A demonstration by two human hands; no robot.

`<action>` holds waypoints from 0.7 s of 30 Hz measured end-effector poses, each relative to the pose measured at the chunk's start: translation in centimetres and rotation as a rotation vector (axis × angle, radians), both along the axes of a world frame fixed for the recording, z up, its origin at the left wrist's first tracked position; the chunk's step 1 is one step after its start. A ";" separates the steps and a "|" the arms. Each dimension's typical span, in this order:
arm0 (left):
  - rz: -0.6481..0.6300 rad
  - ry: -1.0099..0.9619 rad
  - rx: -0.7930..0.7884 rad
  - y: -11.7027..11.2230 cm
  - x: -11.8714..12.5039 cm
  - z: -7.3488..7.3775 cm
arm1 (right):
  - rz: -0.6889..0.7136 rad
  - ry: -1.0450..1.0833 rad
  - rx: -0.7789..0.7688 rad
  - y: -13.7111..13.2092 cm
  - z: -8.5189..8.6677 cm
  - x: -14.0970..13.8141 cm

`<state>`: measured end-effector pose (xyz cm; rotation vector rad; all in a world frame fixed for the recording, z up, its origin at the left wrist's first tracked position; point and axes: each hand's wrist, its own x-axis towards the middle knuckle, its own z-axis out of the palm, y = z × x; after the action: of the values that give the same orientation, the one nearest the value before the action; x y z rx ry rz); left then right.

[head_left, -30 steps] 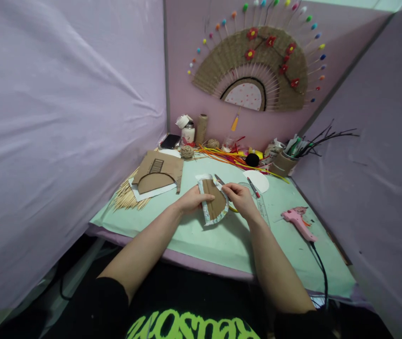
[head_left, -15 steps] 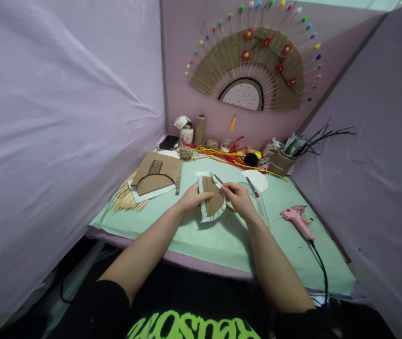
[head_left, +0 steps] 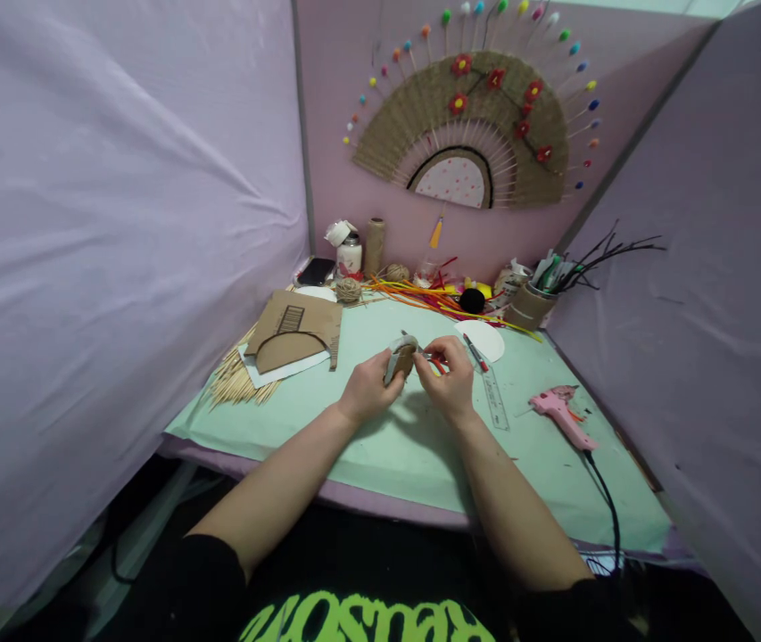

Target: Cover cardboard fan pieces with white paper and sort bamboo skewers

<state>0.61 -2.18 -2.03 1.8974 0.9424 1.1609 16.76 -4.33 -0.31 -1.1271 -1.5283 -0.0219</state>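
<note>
Left of the pink glue gun (head_left: pixel 564 421), clasps the tilted cardboard piece (head_left: pixel 405 362) in the left hand (head_left: pixel 368 389) and pinches at its edge with the right hand (head_left: pixel 450 382), but could tear its pale edging (head_left: pixel 392 363) by tugging too hard.

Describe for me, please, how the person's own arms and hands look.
The left hand and right hand are ungloved, with bare wrists. Both forearms are bare below black sleeves, part of a black top with yellow-green lettering.
</note>
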 end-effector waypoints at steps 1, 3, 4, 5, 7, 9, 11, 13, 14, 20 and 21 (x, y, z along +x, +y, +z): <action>0.001 0.009 0.001 0.0 0.0 -0.1 | -0.008 -0.014 0.009 0.0 0.0 -0.1; -0.001 0.040 0.016 0.1 0.1 -0.4 | -0.018 -0.033 0.024 0.0 0.0 -0.2; -0.002 0.051 0.025 0.1 0.1 -0.5 | -0.019 -0.040 0.030 0.0 0.0 -0.2; -0.004 0.053 0.034 0.1 0.1 -0.6 | -0.019 -0.047 0.035 -0.1 0.1 -0.2; -0.012 0.045 0.051 0.1 0.1 -0.7 | -0.015 -0.057 0.048 -0.1 0.1 -0.2; -0.017 0.041 0.067 0.0 0.0 -0.6 | -0.010 -0.059 0.062 -0.2 0.2 -0.3; -0.023 0.039 0.072 0.0 0.0 -0.4 | -0.012 -0.050 0.069 -0.2 0.2 -0.4; -0.032 0.038 0.071 -0.1 0.0 -0.1 | -0.018 -0.043 0.067 -0.3 0.2 -0.4; -0.035 0.042 0.073 -0.2 0.0 0.0 | -0.021 -0.042 0.065 -0.3 0.2 -0.4; -0.004 0.098 0.128 0.0 0.0 -0.2 | -0.031 -0.021 0.056 -0.3 0.1 -0.4; -0.003 0.100 0.141 0.0 0.0 -0.3 | -0.030 -0.015 0.056 -0.3 0.1 -0.4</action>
<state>0.62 -2.17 -2.37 2.0856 0.9321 1.1662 16.39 -4.64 -0.24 -1.1078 -1.5151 -0.0933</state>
